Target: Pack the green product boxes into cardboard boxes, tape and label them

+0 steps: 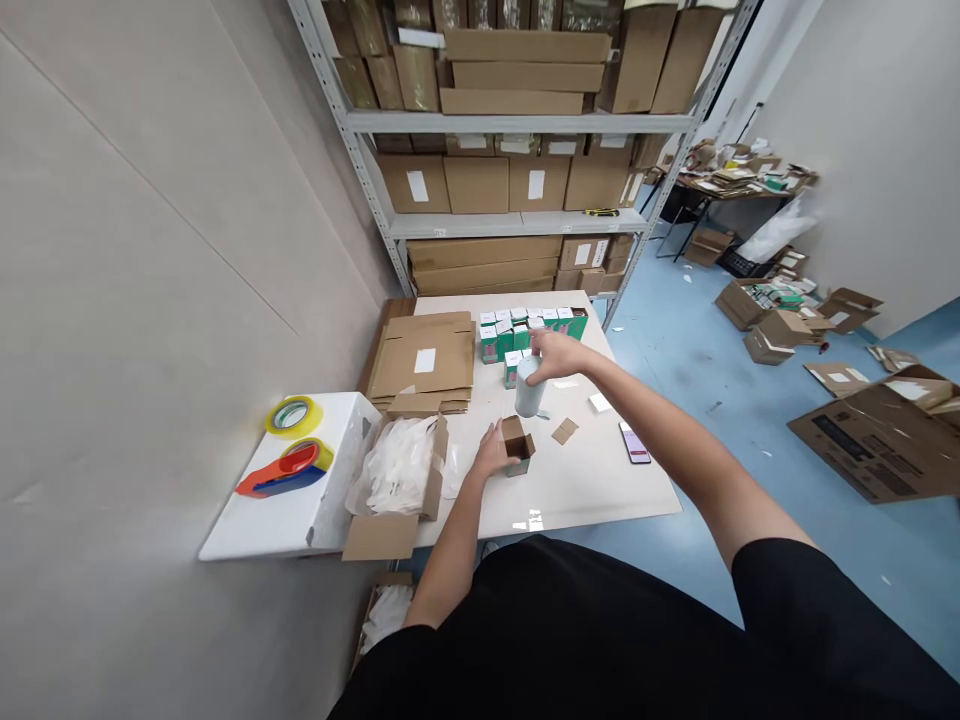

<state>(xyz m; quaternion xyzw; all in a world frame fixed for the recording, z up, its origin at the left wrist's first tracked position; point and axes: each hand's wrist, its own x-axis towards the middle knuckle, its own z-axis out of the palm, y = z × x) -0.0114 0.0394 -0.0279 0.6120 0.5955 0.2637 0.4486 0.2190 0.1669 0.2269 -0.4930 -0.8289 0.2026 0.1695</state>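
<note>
beige covers the worktable [585, 490], where the left hand [491, 451] curves its fingers round one open-topped carton [520, 464], likely steadying it. just beyond, the right hand [558, 355] grips one pale cylindrical container [529, 399] near its top, probably to keep the lower body free. one smartphone [634, 443] lies apart.

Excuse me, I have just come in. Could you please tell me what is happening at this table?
A person's right hand grips a pale cylindrical container from above, while the left hand holds a small open box nearer the person. The container is outside that box; I cannot tell whether its base touches the table. Green-and-white boxes stand farther back, with flattened cardboard to their left.
</note>
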